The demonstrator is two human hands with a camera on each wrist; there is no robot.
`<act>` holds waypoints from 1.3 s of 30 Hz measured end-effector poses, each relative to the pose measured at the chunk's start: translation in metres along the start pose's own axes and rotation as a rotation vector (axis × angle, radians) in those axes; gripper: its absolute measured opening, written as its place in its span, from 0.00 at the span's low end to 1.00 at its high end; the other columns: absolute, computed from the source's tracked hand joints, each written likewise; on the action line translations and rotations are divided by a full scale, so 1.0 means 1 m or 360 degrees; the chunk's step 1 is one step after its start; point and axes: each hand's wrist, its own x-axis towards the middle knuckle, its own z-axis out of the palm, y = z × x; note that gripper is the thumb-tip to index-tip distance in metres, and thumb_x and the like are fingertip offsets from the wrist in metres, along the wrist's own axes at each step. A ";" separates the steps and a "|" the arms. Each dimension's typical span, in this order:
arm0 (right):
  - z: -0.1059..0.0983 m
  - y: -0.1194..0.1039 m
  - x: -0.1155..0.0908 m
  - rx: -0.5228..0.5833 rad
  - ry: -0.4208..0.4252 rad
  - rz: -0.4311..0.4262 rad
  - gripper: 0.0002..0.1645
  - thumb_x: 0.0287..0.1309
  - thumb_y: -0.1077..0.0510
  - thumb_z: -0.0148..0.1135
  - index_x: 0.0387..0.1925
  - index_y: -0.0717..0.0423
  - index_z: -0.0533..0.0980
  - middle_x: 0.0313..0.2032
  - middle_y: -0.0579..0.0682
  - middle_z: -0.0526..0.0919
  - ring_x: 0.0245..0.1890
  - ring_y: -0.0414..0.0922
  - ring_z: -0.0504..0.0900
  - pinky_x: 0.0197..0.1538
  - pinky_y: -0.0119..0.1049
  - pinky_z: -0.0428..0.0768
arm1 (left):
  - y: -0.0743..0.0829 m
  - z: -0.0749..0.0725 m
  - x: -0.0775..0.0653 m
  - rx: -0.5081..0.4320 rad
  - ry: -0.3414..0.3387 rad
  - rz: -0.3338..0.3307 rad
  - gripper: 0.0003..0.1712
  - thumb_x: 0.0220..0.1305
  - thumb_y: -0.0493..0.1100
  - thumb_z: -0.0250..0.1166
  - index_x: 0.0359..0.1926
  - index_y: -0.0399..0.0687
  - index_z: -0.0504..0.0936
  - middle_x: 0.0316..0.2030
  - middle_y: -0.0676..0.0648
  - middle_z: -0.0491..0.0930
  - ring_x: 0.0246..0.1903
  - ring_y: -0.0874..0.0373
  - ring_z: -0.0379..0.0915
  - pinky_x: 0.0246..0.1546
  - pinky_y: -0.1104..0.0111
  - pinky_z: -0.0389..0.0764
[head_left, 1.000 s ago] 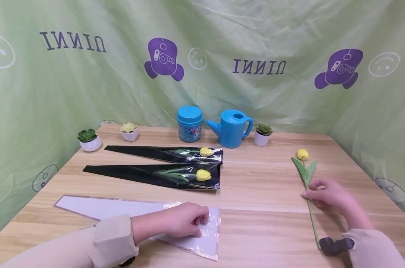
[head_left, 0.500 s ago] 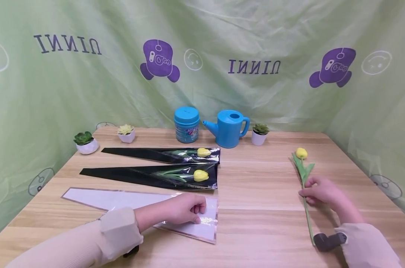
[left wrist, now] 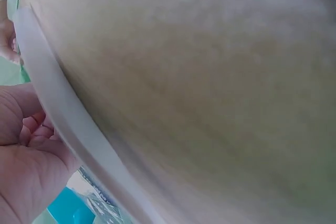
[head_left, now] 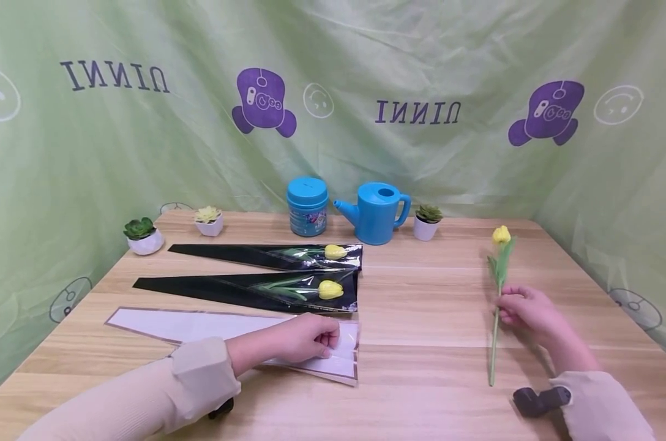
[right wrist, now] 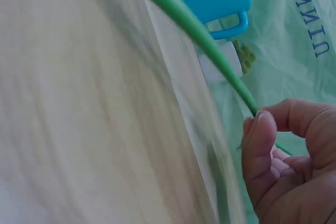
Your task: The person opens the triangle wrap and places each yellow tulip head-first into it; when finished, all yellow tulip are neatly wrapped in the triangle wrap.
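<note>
In the head view my left hand [head_left: 306,338] pinches a white flower sleeve [head_left: 162,324] with a brown border near its wide right end. The left wrist view shows the curled fingers against the sleeve [left wrist: 58,87], which stands partly lifted off the table. My right hand [head_left: 531,312] pinches the green stem of a yellow tulip [head_left: 501,234] below its leaves, at the right of the table. The tulip is held with its bloom away from me. In the right wrist view thumb and index finger close on the stem [right wrist: 194,27].
Two black sleeves, a rear one [head_left: 223,251] and a nearer one [head_left: 201,288], each contain a yellow tulip. Behind them stand a blue jar [head_left: 308,208], a blue watering can [head_left: 376,214] and several potted succulents [head_left: 144,239]. A green curtain [head_left: 333,147] surrounds the table [head_left: 421,367].
The white sleeve has shifted away from me and its near edge has risen. The tulip has been lifted and turned, its stem end swinging left, and the right hand has moved slightly.
</note>
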 end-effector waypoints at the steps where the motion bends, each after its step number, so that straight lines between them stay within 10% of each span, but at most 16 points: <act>1: 0.001 0.000 0.000 0.0079 0.0004 -0.0025 0.10 0.59 0.68 0.51 0.41 0.66 0.62 0.22 0.43 0.77 0.21 0.34 0.77 0.28 0.26 0.78 | 0.000 0.000 0.000 0.0003 0.0001 -0.0001 0.10 0.55 0.31 0.64 0.26 0.48 0.71 0.21 0.56 0.66 0.24 0.66 0.62 0.28 0.75 0.67; 14: 0.032 -0.014 -0.001 0.0700 -0.0040 -0.0174 0.08 0.59 0.72 0.49 0.31 0.57 0.66 0.23 0.46 0.79 0.23 0.36 0.80 0.30 0.26 0.79 | -0.004 -0.002 0.001 -0.0008 0.0072 -0.0053 0.11 0.57 0.31 0.60 0.26 0.50 0.69 0.22 0.56 0.65 0.26 0.64 0.64 0.29 0.73 0.67; 39: 0.111 -0.026 -0.007 0.0839 -0.0180 -0.0029 0.06 0.60 0.72 0.46 0.36 0.62 0.61 0.25 0.48 0.81 0.28 0.39 0.84 0.37 0.28 0.80 | -0.003 -0.004 0.003 -0.0155 0.0101 -0.0139 0.08 0.62 0.35 0.58 0.28 0.48 0.69 0.24 0.52 0.66 0.30 0.59 0.64 0.32 0.70 0.65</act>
